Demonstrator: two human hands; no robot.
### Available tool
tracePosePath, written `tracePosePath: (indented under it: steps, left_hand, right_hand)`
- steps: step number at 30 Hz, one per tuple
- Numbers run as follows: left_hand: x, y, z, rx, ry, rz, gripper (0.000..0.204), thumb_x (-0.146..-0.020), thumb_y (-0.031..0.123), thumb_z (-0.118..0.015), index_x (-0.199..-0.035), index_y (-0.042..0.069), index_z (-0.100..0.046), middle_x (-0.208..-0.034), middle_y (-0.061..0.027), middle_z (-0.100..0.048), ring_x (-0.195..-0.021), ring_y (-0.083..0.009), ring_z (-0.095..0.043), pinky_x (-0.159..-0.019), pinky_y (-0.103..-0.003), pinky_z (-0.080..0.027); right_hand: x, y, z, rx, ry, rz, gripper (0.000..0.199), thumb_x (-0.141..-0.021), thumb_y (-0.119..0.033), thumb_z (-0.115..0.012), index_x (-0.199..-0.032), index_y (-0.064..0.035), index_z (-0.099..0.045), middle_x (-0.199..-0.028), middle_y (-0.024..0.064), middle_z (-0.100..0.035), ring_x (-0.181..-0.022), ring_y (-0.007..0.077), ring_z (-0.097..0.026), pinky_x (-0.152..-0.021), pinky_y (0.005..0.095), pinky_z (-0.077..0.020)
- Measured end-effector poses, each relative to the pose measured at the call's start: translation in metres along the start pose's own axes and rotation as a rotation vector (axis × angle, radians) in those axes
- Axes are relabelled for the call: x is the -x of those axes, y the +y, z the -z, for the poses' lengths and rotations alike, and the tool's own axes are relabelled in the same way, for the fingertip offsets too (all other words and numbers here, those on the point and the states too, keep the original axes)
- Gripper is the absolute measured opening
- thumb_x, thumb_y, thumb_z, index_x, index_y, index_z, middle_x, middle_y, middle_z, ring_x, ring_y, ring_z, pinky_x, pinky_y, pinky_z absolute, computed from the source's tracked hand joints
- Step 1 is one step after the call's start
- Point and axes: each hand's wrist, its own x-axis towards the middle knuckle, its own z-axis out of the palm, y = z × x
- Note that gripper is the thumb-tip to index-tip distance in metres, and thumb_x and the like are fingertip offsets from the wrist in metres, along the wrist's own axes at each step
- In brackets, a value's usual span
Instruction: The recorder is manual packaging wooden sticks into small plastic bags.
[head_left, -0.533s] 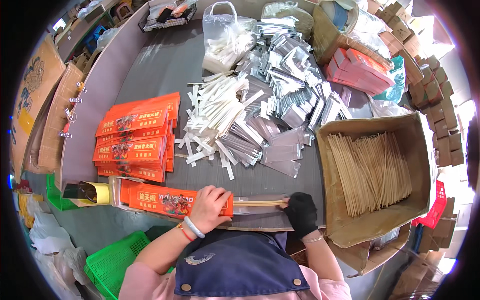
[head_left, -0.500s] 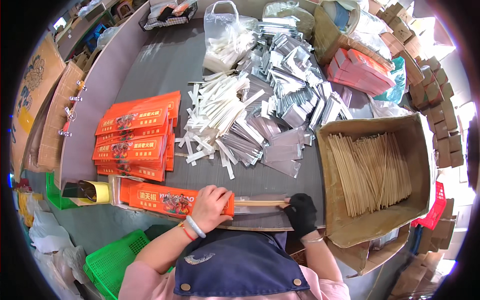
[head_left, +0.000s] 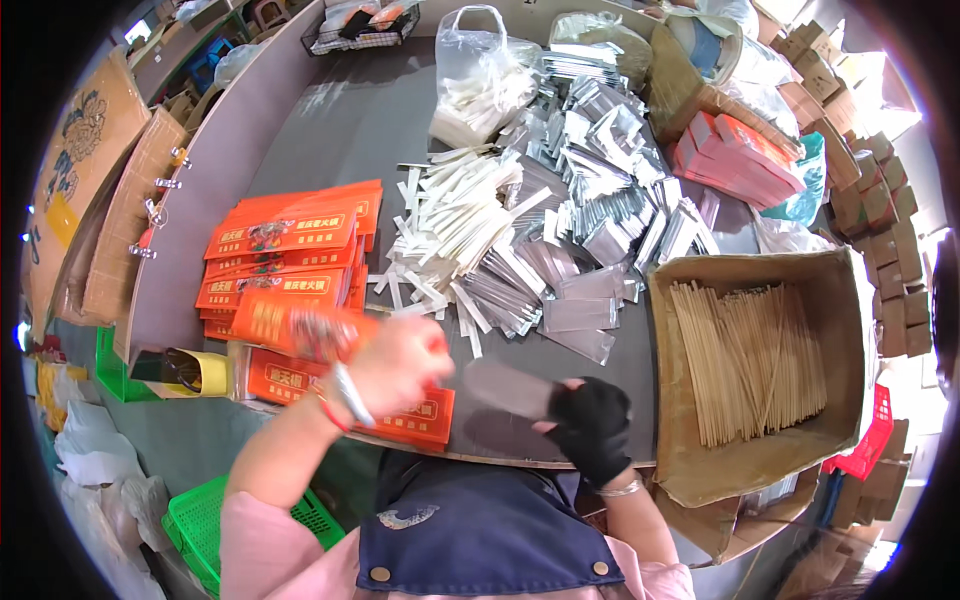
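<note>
My left hand [head_left: 392,360], smeared by motion, is closed on an orange printed paper sleeve [head_left: 290,325]. It carries the sleeve, slightly tilted, above more orange sleeves [head_left: 410,415] at the table's front edge. Behind it lies a pile of orange sleeves [head_left: 290,235]. In its black fingerless glove, my right hand [head_left: 592,415] pinches the end of a flat greyish see-through packet [head_left: 505,388], blurred, just over the dark tabletop. Beyond are heaped white paper strips [head_left: 455,205] and more flat clear packets [head_left: 585,288].
To the right, a cardboard box [head_left: 675,480] holds many thin wooden chopsticks [head_left: 760,365]. A clear bag [head_left: 470,80] of white strips stands at the back. A yellow-rimmed holder [head_left: 205,372] sits by the left front corner, and a green basket [head_left: 195,525] is below the table.
My left hand has lifted an orange sleeve up and leftward off the front stack. The chopsticks between my hands are out of sight; my right hand now holds a flat clear packet.
</note>
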Motion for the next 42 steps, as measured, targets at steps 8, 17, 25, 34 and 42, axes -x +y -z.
tracePosePath:
  steps: [8,17,25,34,42]
  left_hand:
    - [0.05,0.044,-0.09,-0.094,0.3,0.669,0.083,-0.058,0.041,-0.087,-0.125,0.003,-0.056,-0.135,-0.0192,-0.046,-0.127,-0.0417,-0.039,-0.108,-0.059,-0.027]
    - [0.052,0.035,-0.109,0.136,0.33,0.768,0.096,-0.061,0.047,-0.086,-0.135,0.0,-0.048,-0.145,-0.0195,-0.041,-0.138,-0.0422,-0.028,-0.114,-0.06,-0.014]
    - [0.047,0.0,-0.086,0.31,0.38,0.651,0.068,-0.073,0.03,-0.081,-0.129,0.0,-0.056,-0.137,-0.0213,-0.051,-0.134,-0.0402,-0.039,-0.113,-0.048,-0.03]
    - [0.012,-0.057,-0.07,-0.148,0.356,0.657,0.012,-0.074,0.016,-0.077,-0.081,0.012,-0.068,-0.086,-0.0043,-0.062,-0.089,-0.0282,-0.058,-0.076,-0.043,-0.042]
    - [0.02,-0.049,-0.07,-0.066,0.349,0.42,0.007,-0.079,0.007,-0.069,-0.082,0.006,-0.063,-0.08,-0.0127,-0.062,-0.079,-0.0333,-0.06,-0.071,-0.044,-0.046]
  right_hand:
    - [0.013,-0.01,0.004,0.121,-0.014,-0.011,0.063,-0.068,-0.045,-0.079,-0.114,-0.0073,-0.059,-0.104,0.0098,-0.06,-0.097,0.0287,-0.056,-0.094,0.0455,-0.035]
    - [0.003,-0.017,-0.003,0.036,-0.173,0.078,0.063,-0.07,-0.05,-0.076,-0.113,-0.007,-0.059,-0.102,0.0101,-0.06,-0.099,0.0286,-0.057,-0.094,0.0467,-0.0338]
    - [-0.042,-0.017,-0.05,-0.073,0.052,0.224,0.068,-0.074,-0.047,-0.076,-0.127,-0.0112,-0.054,-0.121,0.015,-0.057,-0.112,0.0341,-0.053,-0.099,0.05,-0.0344]
    - [-0.073,0.071,-0.066,0.217,0.269,-0.128,0.069,-0.077,-0.043,-0.073,-0.135,-0.0129,-0.05,-0.135,0.0177,-0.047,-0.12,0.0388,-0.044,-0.098,0.0522,-0.0381]
    - [-0.037,0.048,-0.036,0.012,0.159,-0.062,0.064,-0.081,-0.039,-0.071,-0.134,-0.0112,-0.05,-0.138,0.0148,-0.047,-0.123,0.0346,-0.046,-0.099,0.0484,-0.0392]
